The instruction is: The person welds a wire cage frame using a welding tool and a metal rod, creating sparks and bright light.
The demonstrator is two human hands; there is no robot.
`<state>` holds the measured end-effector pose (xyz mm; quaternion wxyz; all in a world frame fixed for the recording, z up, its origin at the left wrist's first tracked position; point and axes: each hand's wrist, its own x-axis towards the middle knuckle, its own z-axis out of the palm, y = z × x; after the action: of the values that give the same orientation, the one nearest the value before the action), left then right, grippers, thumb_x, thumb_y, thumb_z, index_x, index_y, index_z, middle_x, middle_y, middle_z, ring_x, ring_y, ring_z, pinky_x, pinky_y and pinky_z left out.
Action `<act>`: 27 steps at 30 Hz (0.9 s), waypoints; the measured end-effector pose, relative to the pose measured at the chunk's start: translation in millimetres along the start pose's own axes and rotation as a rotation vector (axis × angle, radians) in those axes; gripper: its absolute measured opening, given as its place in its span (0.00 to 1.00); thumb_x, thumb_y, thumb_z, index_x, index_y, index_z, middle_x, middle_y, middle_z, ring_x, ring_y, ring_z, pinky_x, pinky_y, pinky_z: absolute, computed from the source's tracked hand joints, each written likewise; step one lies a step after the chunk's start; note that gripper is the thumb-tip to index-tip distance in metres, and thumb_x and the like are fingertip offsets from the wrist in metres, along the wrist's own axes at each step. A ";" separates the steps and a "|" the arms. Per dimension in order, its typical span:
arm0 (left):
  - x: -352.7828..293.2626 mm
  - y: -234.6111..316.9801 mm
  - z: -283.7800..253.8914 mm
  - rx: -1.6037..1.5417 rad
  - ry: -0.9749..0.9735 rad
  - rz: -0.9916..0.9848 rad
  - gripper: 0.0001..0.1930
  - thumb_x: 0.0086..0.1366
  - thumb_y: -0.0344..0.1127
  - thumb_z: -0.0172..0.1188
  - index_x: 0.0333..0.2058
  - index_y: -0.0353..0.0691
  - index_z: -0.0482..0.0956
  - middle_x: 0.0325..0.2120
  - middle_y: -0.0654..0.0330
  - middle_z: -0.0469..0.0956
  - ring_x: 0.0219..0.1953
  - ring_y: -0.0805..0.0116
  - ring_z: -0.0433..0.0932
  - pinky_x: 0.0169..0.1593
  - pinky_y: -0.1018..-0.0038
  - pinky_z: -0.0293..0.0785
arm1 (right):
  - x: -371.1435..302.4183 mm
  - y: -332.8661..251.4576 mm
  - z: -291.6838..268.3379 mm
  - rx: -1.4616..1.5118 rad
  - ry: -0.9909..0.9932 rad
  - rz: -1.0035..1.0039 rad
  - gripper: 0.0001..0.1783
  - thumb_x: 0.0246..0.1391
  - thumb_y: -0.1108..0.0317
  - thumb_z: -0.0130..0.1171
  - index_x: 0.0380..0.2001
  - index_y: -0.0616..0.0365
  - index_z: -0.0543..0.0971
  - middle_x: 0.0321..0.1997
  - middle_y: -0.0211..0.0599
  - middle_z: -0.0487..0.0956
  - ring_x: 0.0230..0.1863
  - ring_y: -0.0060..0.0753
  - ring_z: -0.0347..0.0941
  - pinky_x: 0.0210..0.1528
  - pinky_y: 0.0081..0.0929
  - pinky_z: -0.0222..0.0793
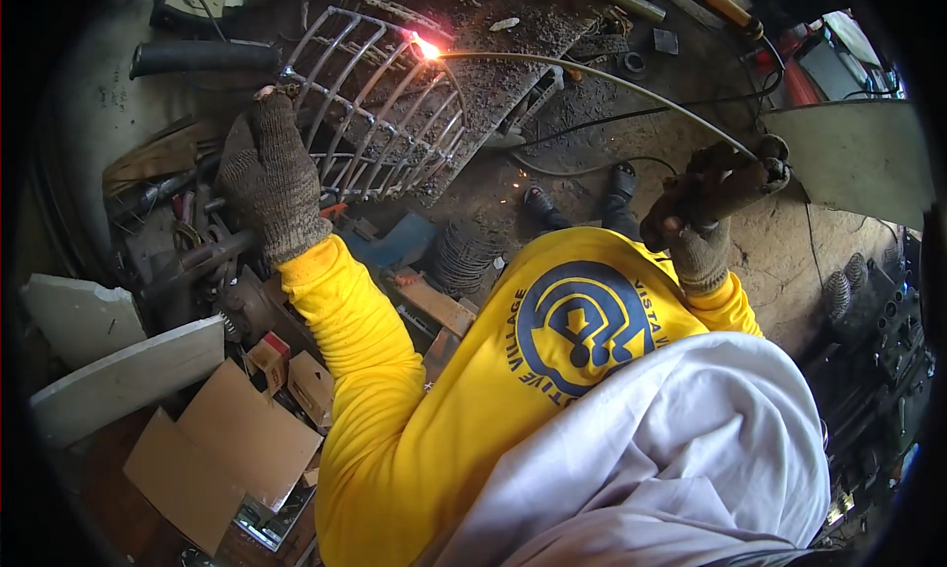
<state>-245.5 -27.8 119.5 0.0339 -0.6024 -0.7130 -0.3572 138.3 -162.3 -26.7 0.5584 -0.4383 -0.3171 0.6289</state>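
Observation:
A curved metal grille (pixel 370 113) of thin round bars lies on a dirty metal worktop. My left hand (pixel 274 163), in a worn brown knitted glove, is closed at the grille's left edge; its fingertips are partly hidden. My right hand (pixel 702 207), gloved alike, grips a dark welding electrode holder (pixel 755 177). From it a long, bowed welding rod (pixel 602 74) reaches left to the grille. A bright pinkish arc (pixel 426 48) glows where the rod's tip meets the far bars.
Slag and scraps litter the worktop (pixel 493 104). A thick dark cylinder (pixel 202 57) lies beyond my left hand. Cables (pixel 641 113) run across the floor at right. Cardboard boxes (pixel 237 429) and pale boards (pixel 128 375) crowd the left; a coiled spring (pixel 462 256) stands below the grille. Sparks fall near my feet.

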 end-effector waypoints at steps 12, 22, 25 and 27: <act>0.3 -23.0 -1.1 0.420 0.029 0.376 0.16 0.68 0.44 0.60 0.42 0.35 0.82 0.36 0.50 0.82 0.35 0.56 0.82 0.41 0.67 0.77 | 4.9 -9.9 10.0 0.037 -0.033 0.000 0.23 0.48 0.75 0.66 0.47 0.59 0.69 0.34 0.35 0.74 0.25 0.24 0.72 0.24 0.25 0.70; 5.7 -37.2 2.1 0.714 0.177 0.767 0.14 0.67 0.41 0.60 0.45 0.37 0.80 0.42 0.50 0.81 0.37 0.55 0.82 0.43 0.67 0.79 | 4.1 19.1 -25.1 -0.338 -0.076 -0.240 0.27 0.53 0.70 0.64 0.55 0.62 0.67 0.38 0.35 0.72 0.34 0.28 0.70 0.37 0.29 0.71; 6.0 -43.4 1.8 0.682 0.160 0.759 0.14 0.67 0.40 0.60 0.47 0.38 0.80 0.43 0.49 0.80 0.38 0.54 0.82 0.44 0.67 0.80 | -0.4 16.2 -33.8 -0.330 -0.020 -0.174 0.26 0.52 0.73 0.64 0.54 0.62 0.71 0.44 0.37 0.76 0.40 0.30 0.74 0.41 0.28 0.74; 8.3 -40.9 3.7 0.566 0.123 0.715 0.13 0.67 0.38 0.60 0.47 0.38 0.79 0.44 0.49 0.80 0.38 0.54 0.82 0.44 0.67 0.80 | -2.9 18.4 -34.7 -0.184 0.000 -0.099 0.25 0.51 0.75 0.64 0.53 0.62 0.73 0.47 0.38 0.78 0.44 0.29 0.76 0.44 0.26 0.75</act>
<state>-282.4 -19.6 101.6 0.3605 -0.7554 -0.5264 -0.1494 162.0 -171.5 -56.8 0.5464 -0.4715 -0.3946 0.5687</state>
